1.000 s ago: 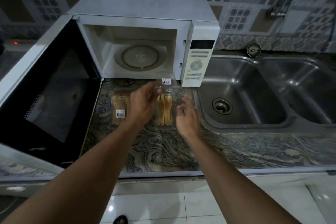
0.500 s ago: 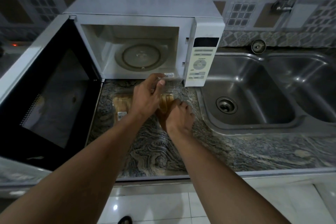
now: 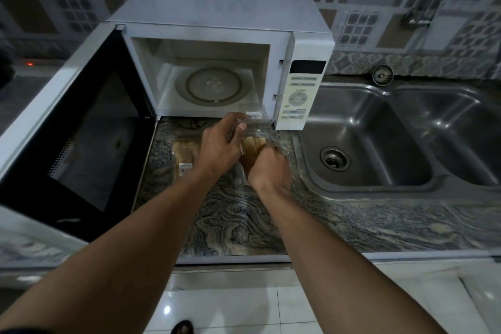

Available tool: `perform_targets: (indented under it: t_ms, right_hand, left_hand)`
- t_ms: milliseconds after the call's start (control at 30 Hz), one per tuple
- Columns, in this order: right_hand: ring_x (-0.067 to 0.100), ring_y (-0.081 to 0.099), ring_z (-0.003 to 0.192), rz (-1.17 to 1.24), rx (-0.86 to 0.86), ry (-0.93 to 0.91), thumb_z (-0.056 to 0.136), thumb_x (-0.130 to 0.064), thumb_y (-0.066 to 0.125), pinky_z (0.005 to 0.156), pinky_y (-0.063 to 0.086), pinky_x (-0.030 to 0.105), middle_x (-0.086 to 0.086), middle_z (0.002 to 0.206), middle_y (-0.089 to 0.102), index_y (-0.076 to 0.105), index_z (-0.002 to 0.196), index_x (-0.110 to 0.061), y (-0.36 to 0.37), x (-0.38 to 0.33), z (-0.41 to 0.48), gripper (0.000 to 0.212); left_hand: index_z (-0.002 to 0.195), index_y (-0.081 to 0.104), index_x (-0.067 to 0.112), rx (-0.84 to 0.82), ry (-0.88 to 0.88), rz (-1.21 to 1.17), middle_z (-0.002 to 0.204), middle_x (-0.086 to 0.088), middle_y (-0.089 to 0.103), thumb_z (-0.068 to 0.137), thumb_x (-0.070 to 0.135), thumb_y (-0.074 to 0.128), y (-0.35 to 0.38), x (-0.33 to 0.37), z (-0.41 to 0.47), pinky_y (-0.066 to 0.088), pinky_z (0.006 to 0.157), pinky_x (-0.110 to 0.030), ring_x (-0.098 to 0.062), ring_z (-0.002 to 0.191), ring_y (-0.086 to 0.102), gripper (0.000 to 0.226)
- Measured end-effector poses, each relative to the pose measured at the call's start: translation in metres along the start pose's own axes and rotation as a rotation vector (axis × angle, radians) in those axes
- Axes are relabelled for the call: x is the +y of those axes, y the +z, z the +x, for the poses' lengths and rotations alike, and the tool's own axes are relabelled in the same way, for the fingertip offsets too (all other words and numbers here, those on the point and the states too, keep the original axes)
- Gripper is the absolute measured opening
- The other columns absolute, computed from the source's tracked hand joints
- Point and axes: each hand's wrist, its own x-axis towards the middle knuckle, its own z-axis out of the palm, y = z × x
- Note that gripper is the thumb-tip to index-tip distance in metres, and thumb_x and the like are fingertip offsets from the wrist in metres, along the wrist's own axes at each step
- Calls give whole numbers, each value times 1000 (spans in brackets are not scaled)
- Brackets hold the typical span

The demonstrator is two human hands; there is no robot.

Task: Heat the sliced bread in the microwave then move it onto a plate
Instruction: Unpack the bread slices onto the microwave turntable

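A white microwave stands on the marble counter with its door swung open to the left and its glass turntable bare. In front of it lies a clear plastic box of sliced bread. My left hand holds the box's clear lid raised. My right hand reaches into the box and its fingers curl round the bread slices. A second, closed pack of sliced bread lies to the left, partly hidden by my left hand.
A double steel sink lies right of the microwave, with a tap on the tiled wall. The open door blocks the counter's left side. Marble counter stretches toward me to its front edge.
My right hand moved left and down onto the bread in the open box. My left hand lifted the lid a little higher. The view shifted slightly.
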Motion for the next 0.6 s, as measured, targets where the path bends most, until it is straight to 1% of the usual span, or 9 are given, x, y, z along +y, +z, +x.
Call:
perform_targets:
  t_ms: [67, 133, 267, 367, 433, 467, 533, 567, 600]
  right_hand:
    - [33, 60, 113, 21, -3, 5, 85, -30, 74, 86, 52, 40, 10, 122, 63, 51, 127, -11, -7, 4, -4, 51]
    - [31, 63, 105, 55, -6, 21, 84, -37, 72, 81, 55, 38, 6, 113, 65, 54, 121, -16, -12, 10, -9, 46]
    - [25, 66, 87, 96, 37, 33, 81, -53, 69, 70, 58, 36, 1, 99, 68, 58, 105, -19, -25, 21, -21, 43]
    - [23, 66, 81, 92, 43, 67, 84, -55, 68, 62, 53, 31, 0, 94, 68, 61, 103, -15, -38, 33, -28, 45]
    - [20, 66, 74, 87, 29, 84, 84, -55, 69, 57, 54, 30, -1, 89, 69, 63, 103, -16, -44, 41, -31, 44]
    - [18, 64, 70, 85, 29, 96, 84, -54, 70, 52, 49, 26, -2, 86, 68, 63, 102, -16, -47, 44, -32, 43]
    - [16, 58, 64, 110, 35, 135, 87, -50, 71, 44, 33, 20, -3, 81, 64, 63, 102, -14, -55, 48, -34, 40]
    - [14, 55, 61, 133, 48, 151, 88, -47, 71, 43, 28, 20, -3, 79, 62, 63, 101, -13, -59, 49, -34, 38]
    - [11, 53, 57, 146, 66, 162, 89, -46, 70, 43, 27, 19, -3, 77, 61, 64, 101, -12, -62, 49, -35, 36]
  left_hand:
    - [122, 60, 24, 1, -2, 5, 114, 0, 71, 101, 36, 48, 0, 1, -3, 56, 91, -34, -10, 108, 64, 27]
    - [122, 61, 25, 13, 16, 26, 111, 1, 72, 100, 36, 50, 0, 2, -6, 56, 89, -34, -11, 106, 66, 27]
    - [121, 62, 29, 13, 21, 93, 101, 2, 75, 99, 37, 51, -2, 4, -15, 52, 75, -25, -11, 94, 68, 26]
    - [122, 60, 30, -24, 17, 133, 92, 0, 73, 100, 38, 50, -4, 6, -24, 40, 62, -20, -10, 77, 63, 26]
    - [124, 58, 31, -60, -14, 120, 93, 1, 72, 100, 35, 49, -5, 6, -31, 43, 57, -16, -8, 69, 62, 25]
    - [123, 57, 33, -70, -25, 115, 90, 0, 72, 100, 34, 49, -5, 4, -33, 47, 57, -18, -8, 67, 63, 24]
    - [120, 57, 36, -81, -37, 110, 71, 1, 67, 100, 35, 49, -4, 1, -39, 52, 64, -29, -12, 63, 61, 22]
    - [119, 56, 36, -94, -42, 108, 64, 3, 62, 99, 35, 49, -4, 0, -43, 53, 63, -32, -14, 59, 59, 21]
    - [120, 56, 36, -113, -45, 101, 63, 3, 61, 99, 34, 49, -3, -1, -47, 54, 61, -35, -14, 57, 59, 22]
